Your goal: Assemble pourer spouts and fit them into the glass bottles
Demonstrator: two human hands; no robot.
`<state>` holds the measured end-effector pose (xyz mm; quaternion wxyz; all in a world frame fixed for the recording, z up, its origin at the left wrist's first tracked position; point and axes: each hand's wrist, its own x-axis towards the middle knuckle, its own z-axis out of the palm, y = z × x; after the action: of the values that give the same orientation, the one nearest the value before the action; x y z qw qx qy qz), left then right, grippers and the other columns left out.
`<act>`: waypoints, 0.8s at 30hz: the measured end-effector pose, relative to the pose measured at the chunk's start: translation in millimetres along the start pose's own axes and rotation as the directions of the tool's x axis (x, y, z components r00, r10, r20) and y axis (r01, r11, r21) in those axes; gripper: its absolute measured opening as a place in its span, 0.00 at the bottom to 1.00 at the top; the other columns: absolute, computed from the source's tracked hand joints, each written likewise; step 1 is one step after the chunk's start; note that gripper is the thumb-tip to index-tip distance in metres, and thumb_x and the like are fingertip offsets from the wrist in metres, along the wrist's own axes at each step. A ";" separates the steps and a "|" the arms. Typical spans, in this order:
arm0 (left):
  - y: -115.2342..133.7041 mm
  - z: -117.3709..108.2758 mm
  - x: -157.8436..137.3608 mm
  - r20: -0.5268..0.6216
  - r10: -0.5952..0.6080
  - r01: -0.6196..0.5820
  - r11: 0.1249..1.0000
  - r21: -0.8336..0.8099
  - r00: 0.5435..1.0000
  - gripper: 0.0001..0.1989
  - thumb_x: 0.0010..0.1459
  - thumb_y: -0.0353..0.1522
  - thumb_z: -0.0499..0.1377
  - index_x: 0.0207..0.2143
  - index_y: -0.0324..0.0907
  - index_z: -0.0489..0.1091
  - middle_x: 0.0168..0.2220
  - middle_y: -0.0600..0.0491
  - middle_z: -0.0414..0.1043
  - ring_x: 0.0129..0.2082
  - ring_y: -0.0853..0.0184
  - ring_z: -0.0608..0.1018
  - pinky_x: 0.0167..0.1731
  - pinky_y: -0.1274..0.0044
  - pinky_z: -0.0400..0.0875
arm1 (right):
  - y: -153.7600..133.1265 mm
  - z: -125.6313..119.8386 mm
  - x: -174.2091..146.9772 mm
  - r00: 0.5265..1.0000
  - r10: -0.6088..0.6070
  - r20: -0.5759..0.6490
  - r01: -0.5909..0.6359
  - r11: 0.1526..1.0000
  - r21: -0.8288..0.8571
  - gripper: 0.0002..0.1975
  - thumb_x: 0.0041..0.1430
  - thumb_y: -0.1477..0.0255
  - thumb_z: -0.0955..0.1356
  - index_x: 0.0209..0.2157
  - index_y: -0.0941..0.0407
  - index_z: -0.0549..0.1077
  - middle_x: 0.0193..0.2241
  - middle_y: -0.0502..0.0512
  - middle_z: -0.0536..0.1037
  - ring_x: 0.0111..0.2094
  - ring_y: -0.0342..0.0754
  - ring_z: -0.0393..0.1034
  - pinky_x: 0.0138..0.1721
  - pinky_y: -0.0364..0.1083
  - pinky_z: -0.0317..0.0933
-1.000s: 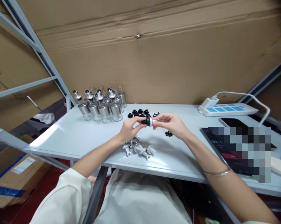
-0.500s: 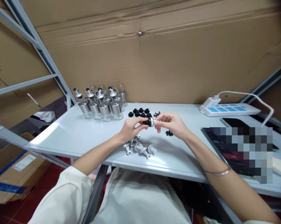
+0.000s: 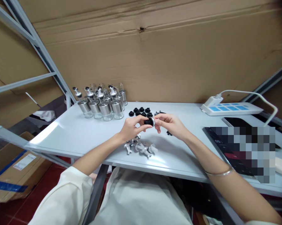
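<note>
Between my two hands, above the table, lies a pourer stopper (image 3: 149, 122) on its side, its black ribbed plug to the left and its silver collar to the right. My left hand (image 3: 132, 126) pinches the black plug between thumb and fingers. The fingertips of my right hand (image 3: 168, 124) close on the silver end, hiding the spout. Below my hands, several loose silver-white pourer spouts (image 3: 142, 148) lie in a heap. Just behind are several black ribbed stoppers (image 3: 141, 110), with thin black pieces (image 3: 160, 112) to their right. Tiny black parts (image 3: 169, 133) sit partly behind my right hand.
Several glass bottles with steel sleeves (image 3: 105, 107) stand at the back left, some with pourers fitted. A white power strip (image 3: 233, 108) with a plugged-in cable lies at the back right. Nearer on the right are a phone (image 3: 234, 121) and a partly blurred tablet-like screen (image 3: 221, 147).
Both hands stay in nearly the same place on the stopper. It has turned slightly, with the collar now angled. The camera view has shifted a little.
</note>
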<state>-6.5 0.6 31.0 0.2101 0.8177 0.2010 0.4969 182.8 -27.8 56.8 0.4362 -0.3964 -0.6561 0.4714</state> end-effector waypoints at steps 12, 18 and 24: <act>-3.2 1.9 1.0 -0.090 -0.113 0.114 0.993 0.012 0.990 0.14 0.53 0.40 0.61 0.36 0.39 0.70 0.22 0.57 0.71 0.21 0.75 0.73 0.26 0.82 0.68 | 10.6 7.1 0.2 0.938 -0.213 -0.275 0.163 0.968 -0.193 0.17 0.50 0.57 0.70 0.35 0.54 0.68 0.24 0.47 0.66 0.23 0.41 0.62 0.23 0.42 0.58; -6.3 3.5 -1.3 -0.071 -0.089 0.093 0.994 0.053 0.994 0.16 0.49 0.41 0.64 0.33 0.39 0.67 0.19 0.61 0.64 0.19 0.77 0.67 0.22 0.84 0.63 | 10.5 11.3 -2.7 0.978 -0.140 -0.153 0.102 0.966 -0.236 0.15 0.51 0.59 0.69 0.33 0.56 0.70 0.22 0.51 0.73 0.22 0.43 0.68 0.22 0.43 0.63; -2.9 2.3 -0.1 0.041 -0.076 0.079 0.993 -0.089 0.996 0.12 0.58 0.39 0.56 0.39 0.40 0.64 0.23 0.60 0.64 0.22 0.77 0.68 0.26 0.83 0.65 | 11.0 9.9 0.2 0.974 -0.087 -0.207 0.078 0.996 -0.050 0.18 0.46 0.57 0.71 0.31 0.57 0.70 0.20 0.51 0.75 0.19 0.43 0.69 0.21 0.44 0.65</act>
<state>-4.9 2.6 28.4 0.2697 0.8081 0.2060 0.4815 174.5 -27.7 44.6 0.5136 -0.4253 -0.6320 0.3949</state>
